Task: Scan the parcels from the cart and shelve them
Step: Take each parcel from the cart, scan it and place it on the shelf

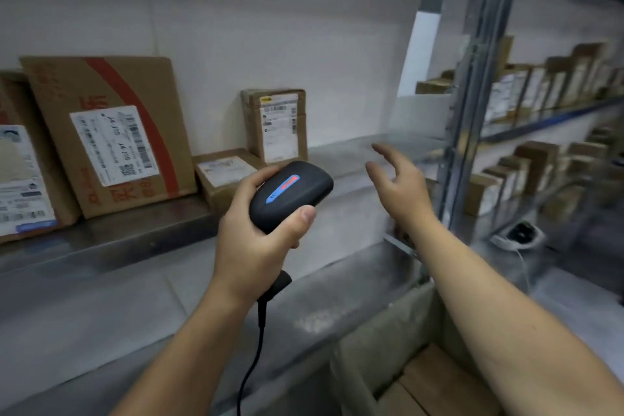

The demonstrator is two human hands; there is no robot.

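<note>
My left hand (pixel 256 230) grips a black corded barcode scanner (pixel 292 194) with a blue and red strip on top, held in front of the metal shelf (pixel 141 230). My right hand (pixel 398 179) hovers with fingers spread and relaxed over the bare right part of the shelf, holding nothing. On the shelf stand a small upright parcel (pixel 275 125) with a white label, a low flat parcel (pixel 226 176) beside it, and a large red-striped carton (pixel 111 135) leaning at the left.
Another labelled carton (pixel 23 176) sits at the far left edge. A metal upright post (pixel 472 94) divides this bay from shelves with several parcels (pixel 547 88) on the right. A fabric cart bin (pixel 398 331) holding brown boxes (pixel 439 385) is below my right arm.
</note>
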